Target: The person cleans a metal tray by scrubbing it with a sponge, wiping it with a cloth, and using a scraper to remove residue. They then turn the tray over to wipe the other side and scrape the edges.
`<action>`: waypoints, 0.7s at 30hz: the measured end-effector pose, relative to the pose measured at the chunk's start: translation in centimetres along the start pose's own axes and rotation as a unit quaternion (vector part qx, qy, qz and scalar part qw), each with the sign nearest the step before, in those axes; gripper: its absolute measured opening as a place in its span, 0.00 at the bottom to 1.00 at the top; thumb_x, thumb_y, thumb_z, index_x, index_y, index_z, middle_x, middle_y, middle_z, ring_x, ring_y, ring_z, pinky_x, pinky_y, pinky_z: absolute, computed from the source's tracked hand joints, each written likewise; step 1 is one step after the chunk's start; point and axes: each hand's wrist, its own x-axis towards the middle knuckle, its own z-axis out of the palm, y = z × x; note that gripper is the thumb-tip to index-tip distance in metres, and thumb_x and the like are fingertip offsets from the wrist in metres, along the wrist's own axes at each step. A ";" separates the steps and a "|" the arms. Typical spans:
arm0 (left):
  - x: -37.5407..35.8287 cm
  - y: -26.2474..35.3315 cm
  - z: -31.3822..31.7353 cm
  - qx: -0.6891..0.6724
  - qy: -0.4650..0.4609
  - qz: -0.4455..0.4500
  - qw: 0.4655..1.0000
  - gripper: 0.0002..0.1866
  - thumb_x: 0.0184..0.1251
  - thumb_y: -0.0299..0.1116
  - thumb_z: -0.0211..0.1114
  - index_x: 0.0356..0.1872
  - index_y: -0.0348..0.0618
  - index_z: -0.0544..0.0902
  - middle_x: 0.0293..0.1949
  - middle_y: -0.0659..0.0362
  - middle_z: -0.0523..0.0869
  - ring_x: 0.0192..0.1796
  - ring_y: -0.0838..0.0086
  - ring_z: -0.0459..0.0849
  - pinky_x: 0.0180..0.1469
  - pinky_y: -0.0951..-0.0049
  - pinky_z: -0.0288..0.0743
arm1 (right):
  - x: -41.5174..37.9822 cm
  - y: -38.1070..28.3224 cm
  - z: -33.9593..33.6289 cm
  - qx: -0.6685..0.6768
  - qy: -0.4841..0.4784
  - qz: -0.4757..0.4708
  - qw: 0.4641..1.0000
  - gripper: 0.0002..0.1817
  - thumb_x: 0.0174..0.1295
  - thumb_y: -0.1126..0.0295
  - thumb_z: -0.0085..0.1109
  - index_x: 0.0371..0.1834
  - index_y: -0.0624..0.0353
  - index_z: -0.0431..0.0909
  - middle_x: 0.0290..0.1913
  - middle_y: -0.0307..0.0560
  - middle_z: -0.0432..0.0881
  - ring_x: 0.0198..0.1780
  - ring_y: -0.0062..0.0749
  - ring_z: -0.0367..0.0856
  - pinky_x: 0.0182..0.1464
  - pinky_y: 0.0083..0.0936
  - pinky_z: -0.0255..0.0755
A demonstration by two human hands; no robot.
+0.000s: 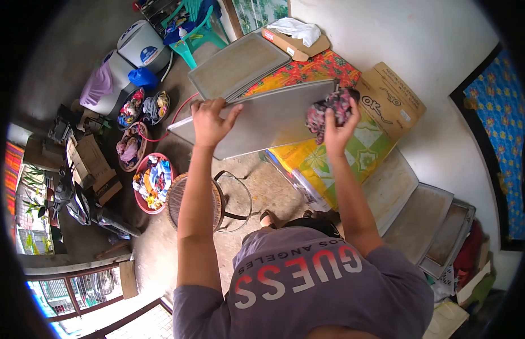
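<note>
A large flat metal tray [273, 121] is held up at a slant in front of me. My left hand [211, 121] grips its upper left edge, thumb on the near face and fingers over the rim. Bunched in my right hand [342, 125] is a dark cloth [335, 107] with a pink pattern, at the tray's right end. Below and behind the tray, a table with a yellow and green patterned cover [353, 144] partly shows.
More trays [240, 65] lie at the table's far end, beside a shallow box with white plastic [296, 33]. Other trays [418, 217] lean at the right. A flattened carton [392, 101] rests near the wall. At left are a round stool [189, 203] and laundry basins [155, 181].
</note>
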 end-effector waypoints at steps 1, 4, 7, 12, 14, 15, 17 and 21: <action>0.0 0.6 0.2 0.012 -0.005 -0.021 1.000 0.20 0.53 0.52 0.74 0.17 0.48 0.80 0.18 0.59 0.80 0.24 0.66 0.79 0.30 0.66 0.70 | -0.2 0.5 0.6 -0.048 -0.006 -0.003 0.999 0.33 0.60 0.76 0.62 0.69 0.65 0.60 0.63 0.60 0.64 0.64 0.48 0.66 0.66 0.41 0.61; -0.3 1.7 0.9 0.035 0.007 -0.038 0.999 0.23 0.50 0.55 0.75 0.15 0.51 0.76 0.12 0.62 0.74 0.15 0.65 0.74 0.23 0.67 0.68 | -3.3 6.2 1.8 -0.150 -0.035 0.036 0.987 0.36 0.63 0.75 0.55 0.74 0.65 0.51 0.66 0.69 0.57 0.64 0.62 0.64 0.66 0.45 0.62; 0.1 2.2 1.3 0.064 0.025 -0.013 0.998 0.24 0.51 0.55 0.74 0.15 0.52 0.73 0.12 0.62 0.74 0.15 0.66 0.75 0.22 0.68 0.67 | -12.6 15.4 2.2 -0.159 -0.125 0.353 0.913 0.35 0.60 0.70 0.58 0.70 0.66 0.55 0.58 0.70 0.65 0.55 0.64 0.72 0.58 0.45 0.69; 0.5 1.8 1.9 0.097 0.015 0.017 0.995 0.24 0.52 0.56 0.73 0.15 0.52 0.72 0.12 0.63 0.74 0.16 0.66 0.76 0.22 0.68 0.66 | -12.1 7.9 3.1 -0.122 -0.287 0.354 0.882 0.29 0.58 0.63 0.55 0.63 0.64 0.66 0.48 0.64 0.81 0.50 0.55 0.80 0.55 0.41 0.71; 0.5 1.2 2.3 0.100 0.016 0.011 0.995 0.24 0.52 0.57 0.73 0.15 0.52 0.72 0.13 0.62 0.75 0.16 0.66 0.76 0.22 0.67 0.66 | -10.0 3.6 3.4 -0.090 -0.147 0.268 0.948 0.29 0.60 0.69 0.55 0.66 0.63 0.63 0.53 0.66 0.75 0.54 0.59 0.75 0.58 0.41 0.69; 0.3 0.9 2.5 0.098 0.014 0.003 0.995 0.25 0.52 0.57 0.73 0.15 0.52 0.72 0.13 0.62 0.76 0.16 0.65 0.76 0.21 0.67 0.66 | -9.0 2.6 3.7 -0.084 -0.086 0.195 0.973 0.28 0.61 0.72 0.54 0.66 0.62 0.62 0.55 0.67 0.72 0.56 0.62 0.73 0.59 0.44 0.68; 0.1 0.3 2.3 0.099 0.006 -0.013 0.995 0.24 0.53 0.57 0.72 0.17 0.51 0.75 0.15 0.61 0.77 0.17 0.63 0.77 0.21 0.65 0.67 | -7.4 2.6 4.0 -0.071 -0.030 0.108 0.991 0.28 0.63 0.80 0.51 0.68 0.58 0.60 0.59 0.64 0.60 0.62 0.65 0.63 0.63 0.46 0.63; -1.3 -1.1 2.6 0.102 0.000 -0.069 0.992 0.25 0.53 0.60 0.71 0.17 0.49 0.76 0.15 0.59 0.79 0.17 0.59 0.79 0.20 0.62 0.68 | -10.1 12.5 2.3 -0.238 -0.330 0.287 0.867 0.27 0.56 0.68 0.55 0.60 0.64 0.68 0.45 0.67 0.79 0.45 0.61 0.79 0.51 0.46 0.73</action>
